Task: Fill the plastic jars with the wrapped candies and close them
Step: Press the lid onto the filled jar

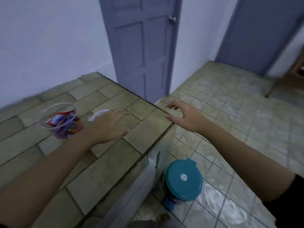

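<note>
Your left hand (108,125) is flat with straight fingers, low over the tan tiled desk (102,170), and it holds nothing. I cannot tell if it touches the tiles. Your right hand (184,116) is loose and open too, with nothing in it. It is out past the desk edge, over the floor.

At 9 o'clock from your left hand, just beside your wrist, stands the clear round plastic jar (61,122). It has colourful wrapped candies (65,124) inside, and its top is open, so no lid is on it yet. At 11 o'clock from that hand a white round lid (98,114) peeks out, and your hand hides most of it. I think it goes on this jar.

So this jar looks partly or mostly filled, but closing it is still to do. The picture is blurry, so I cannot say how full it is. No other jars or loose candies show.

At 6 o'clock from your right hand, down on the floor, sits a teal round tub with a lid (183,178). What is in it is hidden.
</note>
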